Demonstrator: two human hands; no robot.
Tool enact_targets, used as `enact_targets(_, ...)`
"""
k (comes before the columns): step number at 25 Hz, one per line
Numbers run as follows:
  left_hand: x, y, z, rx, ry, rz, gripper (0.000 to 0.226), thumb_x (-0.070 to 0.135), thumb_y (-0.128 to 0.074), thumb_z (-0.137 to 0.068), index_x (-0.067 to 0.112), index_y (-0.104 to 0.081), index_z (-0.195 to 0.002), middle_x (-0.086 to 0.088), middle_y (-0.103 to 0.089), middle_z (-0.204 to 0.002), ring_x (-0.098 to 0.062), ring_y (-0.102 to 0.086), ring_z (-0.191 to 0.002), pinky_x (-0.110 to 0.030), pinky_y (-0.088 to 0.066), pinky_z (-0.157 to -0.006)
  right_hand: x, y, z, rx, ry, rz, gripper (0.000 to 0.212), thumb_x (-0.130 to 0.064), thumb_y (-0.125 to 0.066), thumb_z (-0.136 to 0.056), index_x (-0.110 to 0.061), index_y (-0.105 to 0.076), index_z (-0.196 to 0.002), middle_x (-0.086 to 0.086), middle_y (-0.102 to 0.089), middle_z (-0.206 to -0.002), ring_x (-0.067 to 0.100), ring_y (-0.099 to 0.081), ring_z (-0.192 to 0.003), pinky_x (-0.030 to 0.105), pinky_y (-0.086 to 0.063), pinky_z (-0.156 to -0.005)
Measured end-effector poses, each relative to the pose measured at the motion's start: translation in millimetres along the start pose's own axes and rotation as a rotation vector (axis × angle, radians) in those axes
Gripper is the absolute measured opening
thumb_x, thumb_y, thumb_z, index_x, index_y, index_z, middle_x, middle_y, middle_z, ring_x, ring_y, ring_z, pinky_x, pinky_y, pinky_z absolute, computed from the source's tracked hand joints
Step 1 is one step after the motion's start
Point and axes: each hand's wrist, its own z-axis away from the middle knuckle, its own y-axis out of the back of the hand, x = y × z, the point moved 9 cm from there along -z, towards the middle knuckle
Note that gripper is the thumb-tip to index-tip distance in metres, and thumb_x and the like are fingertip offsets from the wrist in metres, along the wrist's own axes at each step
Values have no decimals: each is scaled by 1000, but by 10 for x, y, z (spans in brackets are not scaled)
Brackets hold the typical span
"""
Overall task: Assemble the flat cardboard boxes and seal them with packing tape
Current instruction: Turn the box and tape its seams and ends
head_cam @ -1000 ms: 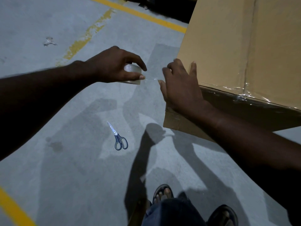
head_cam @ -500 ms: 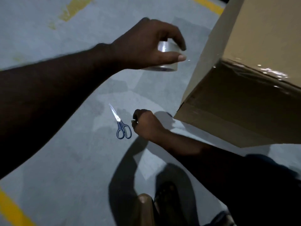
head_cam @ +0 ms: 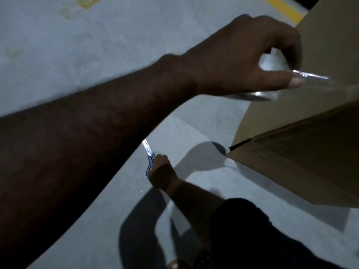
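A large brown cardboard box (head_cam: 303, 144) stands on the floor at the right, its near side in shadow. My left hand (head_cam: 252, 61) grips a roll of clear packing tape (head_cam: 270, 64) beside the box's upper left edge. A shiny strip of tape (head_cam: 312, 78) runs from the roll onto the box. Low on the floor, my right hand (head_cam: 160, 171) closes on the blue handles of a pair of scissors (head_cam: 148, 155), whose blades point away from me.
The floor is grey concrete (head_cam: 97, 45) with a yellow painted line (head_cam: 285, 6) at the top right and worn yellow marks at the top left. My dark-clothed leg and my foot fill the bottom right. Hard shadows lie across the floor near the scissors.
My right hand left the box, dropped to the floor and took hold of the scissors. My left hand stayed up with the roll, keeping the tape stretched to the box.
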Motion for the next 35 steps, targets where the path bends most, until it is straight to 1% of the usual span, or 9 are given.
enact_targets(2, -18, -11, 15, 14, 17, 23, 38, 54, -60, -92, 23, -71, -111, 17, -68, -108, 23, -51, -86, -2, -36, -79, 144, -121, 121, -115, -82, -99, 11, -16, -64, -78, -7, -66, -84, 11, -62, -81, 24, -65, -72, 26, -48, -58)
enact_targets(5, 9, -28, 48, -1, 72, 36, 37, 53, -62, -91, 24, -72, -111, 18, -69, -108, 21, -52, -86, -3, -37, -81, 609, -30, 99, 21, -182, -187, 30, -30, -87, -58, -18, -60, -64, 1, -56, -62, 19, -58, -51, 24, -43, -45)
enact_targets(8, 76, 5, 70, -10, 110, 33, 36, 53, -63, -91, 24, -72, -111, 18, -69, -108, 15, -57, -90, -9, -45, -83, 1062, 265, 370, 178, -85, -148, 18, -16, -76, -72, -9, -68, -87, 13, -67, -82, 31, -67, -74, 33, -50, -64)
enact_targets(11, 136, 48, 96, -22, 153, 17, 36, 54, -64, -90, 26, -72, -112, 19, -68, -107, 14, -59, -91, -10, -47, -83, 1708, 301, 668, 217, -136, -261, 29, -24, -55, -90, -20, -67, -116, 7, -68, -107, 25, -66, -101, 34, -54, -87)
enact_targets(16, 180, 47, 102, -45, 214, -23, 34, 54, -65, -90, 29, -72, -112, 26, -66, -103, 11, -60, -93, -12, -47, -84, 2361, 388, 976, 212, -285, 47, 44, -18, -69, -90, -8, -48, -128, 12, -49, -130, 28, -50, -123, 31, -41, -101)
enact_targets(24, 212, 60, 149, -51, 308, -43, 28, 52, -70, -88, 31, -74, -106, 31, -64, -92, 8, -60, -87, -7, -40, -72, 2571, 372, 1098, 235, -434, -1, 31, 0, -60, -87, -10, -60, -117, 11, -57, -121, 25, -61, -111, 29, -49, -92)
enact_targets(30, 307, 187, 131, -57, 351, -125, 28, 57, -70, -85, 36, -73, -104, 23, -68, -92, 6, -61, -89, -11, -42, -75, 2653, 235, 1380, 57, -335, 10, 31, -14, -59, -90, -15, -57, -121, 5, -60, -126, 24, -58, -118, 33, -43, -97)
enact_targets(32, 343, 230, 131, -67, 376, -166, 33, 63, -68, -82, 38, -72, -103, 19, -69, -92, 1, -62, -91, -18, -46, -78, 2624, 186, 1613, -38, -344, -101, 32, -19, -66, -86, -16, -58, -117, 3, -62, -120, 22, -59, -113, 31, -43, -93)
enact_targets(35, 414, 251, 150, -97, 421, -262, 37, 69, -64, -81, 41, -71, -104, 20, -65, -86, -2, -60, -91, -29, -48, -79, 2471, 360, 1922, -91, -269, -550, 21, -17, -77, -67, -12, -66, -84, 5, -64, -86, 14, -61, -76, 27, -48, -71)
